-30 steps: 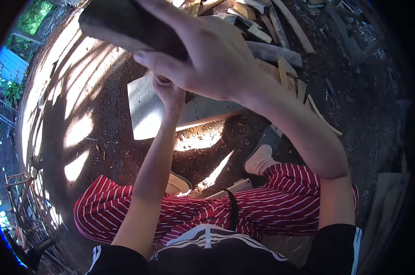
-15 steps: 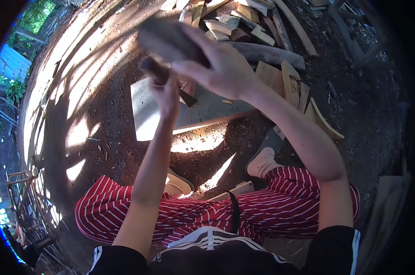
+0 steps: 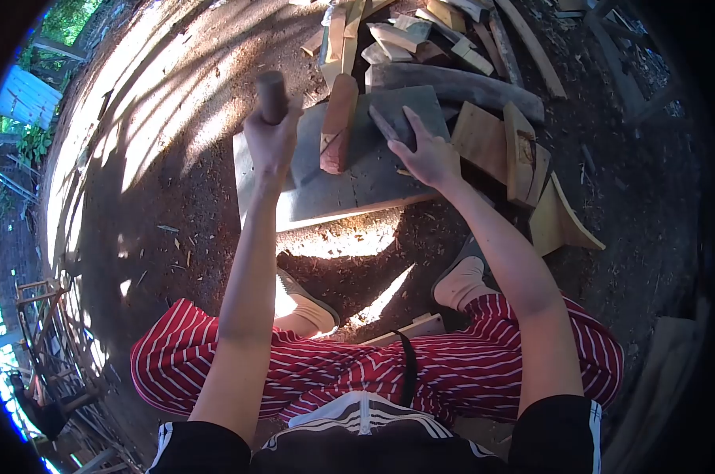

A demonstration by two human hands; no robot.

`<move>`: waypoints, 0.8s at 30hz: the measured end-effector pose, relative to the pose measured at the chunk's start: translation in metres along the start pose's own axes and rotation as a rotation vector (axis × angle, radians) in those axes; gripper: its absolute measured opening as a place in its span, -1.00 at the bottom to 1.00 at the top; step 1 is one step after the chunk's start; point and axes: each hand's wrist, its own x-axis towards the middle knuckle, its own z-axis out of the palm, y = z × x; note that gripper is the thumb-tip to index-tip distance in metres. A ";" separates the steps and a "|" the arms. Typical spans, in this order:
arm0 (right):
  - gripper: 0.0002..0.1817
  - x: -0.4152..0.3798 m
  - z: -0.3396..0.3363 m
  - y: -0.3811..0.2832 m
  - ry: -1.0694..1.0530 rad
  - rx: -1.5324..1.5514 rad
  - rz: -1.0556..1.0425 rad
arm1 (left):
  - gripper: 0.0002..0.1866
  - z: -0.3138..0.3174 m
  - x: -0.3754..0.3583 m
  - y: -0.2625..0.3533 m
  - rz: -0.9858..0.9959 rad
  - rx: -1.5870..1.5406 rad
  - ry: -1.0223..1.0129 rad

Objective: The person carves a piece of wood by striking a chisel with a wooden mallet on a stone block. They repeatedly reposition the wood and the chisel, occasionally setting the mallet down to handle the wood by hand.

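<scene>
My left hand is wrapped round the thick wooden handle of what looks like a chisel, held upright above the board's left part. Its blade is hidden below the hand. My right hand is low at the right end of the wide grey board, thumb and forefinger astride a dark wooden block that is partly covered by the hand. Between the hands, a reddish-brown piece of wood lies lengthwise on the board, with a cut, paler near end.
Split wood pieces are heaped beyond the board, with a long grey log in front of them. Cut blocks and a curved offcut lie to the right. My feet stand on the ground before the board.
My right hand has come down and right with the block, from above the left hand to the board. My left hand has moved slightly left, uncovering the reddish wood; the tool's blade no longer shows.
</scene>
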 end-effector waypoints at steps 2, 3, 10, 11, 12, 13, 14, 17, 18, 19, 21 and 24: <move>-0.14 -0.001 -0.001 -0.009 -0.056 -0.046 -0.042 | -0.67 0.002 0.007 -0.014 0.033 0.159 -0.063; -0.14 0.002 0.002 -0.014 -0.056 -0.043 -0.043 | -0.63 0.006 0.008 -0.022 0.071 0.313 -0.132; -0.17 0.021 0.006 -0.038 -0.073 -0.131 -0.131 | -0.47 0.027 0.002 -0.045 0.213 0.624 -0.226; -0.18 0.024 0.006 -0.038 -0.076 -0.147 -0.144 | -0.47 0.027 0.007 -0.045 0.167 0.625 -0.245; -0.18 0.027 0.006 -0.037 -0.079 -0.145 -0.144 | -0.47 0.026 0.011 -0.045 0.122 0.628 -0.260; -0.18 0.030 0.006 -0.035 -0.054 -0.160 -0.158 | -0.47 0.027 0.015 -0.042 0.120 0.633 -0.257; -0.19 0.032 0.007 -0.033 -0.029 -0.173 -0.176 | -0.48 0.027 0.018 -0.039 0.056 0.667 -0.288; -0.20 0.028 0.014 -0.025 0.093 -0.158 -0.161 | -0.50 0.022 0.021 -0.035 -0.011 0.700 -0.336; -0.20 0.027 0.018 -0.025 0.090 -0.159 -0.162 | -0.51 0.021 0.020 -0.034 -0.008 0.691 -0.364; -0.20 0.025 0.022 -0.023 0.147 -0.169 -0.182 | -0.51 0.019 0.020 -0.034 -0.011 0.689 -0.366; -0.21 0.024 0.026 -0.020 0.209 -0.185 -0.199 | -0.50 0.012 0.021 -0.032 0.120 0.636 -0.342; -0.24 0.022 0.031 -0.020 0.242 -0.185 -0.221 | -0.57 -0.002 0.022 -0.006 0.139 0.405 -0.173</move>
